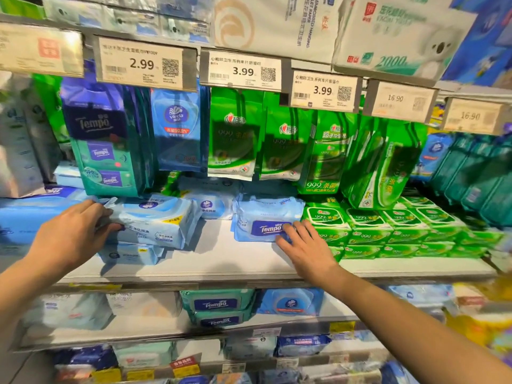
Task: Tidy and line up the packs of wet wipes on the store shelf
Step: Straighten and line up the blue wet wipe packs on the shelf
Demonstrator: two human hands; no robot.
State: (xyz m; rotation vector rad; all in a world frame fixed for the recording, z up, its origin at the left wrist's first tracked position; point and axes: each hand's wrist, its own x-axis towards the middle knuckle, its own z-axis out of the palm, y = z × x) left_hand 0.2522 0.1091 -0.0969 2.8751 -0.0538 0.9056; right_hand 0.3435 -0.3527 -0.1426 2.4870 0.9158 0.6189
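A light-blue Vinda wipes pack (158, 220) lies tilted on top of another blue pack (133, 254) on the white shelf (221, 259). My left hand (72, 234) grips its left end, thumb under and fingers over the crinkled seal. To the right stands a blue Tempo wipes pack (266, 220). My right hand (307, 248) rests on its front right corner with fingers nearly straight, touching the label. Another Vinda pack (213, 206) sits farther back between the two.
Stacks of green 999 packs (388, 228) fill the shelf right of the Tempo pack. Hanging Tempo, Vinda and green pouches (235, 134) dangle above from a rail with price tags (141, 63). Large blue packs (25, 214) crowd the left. Lower shelves hold more wipes.
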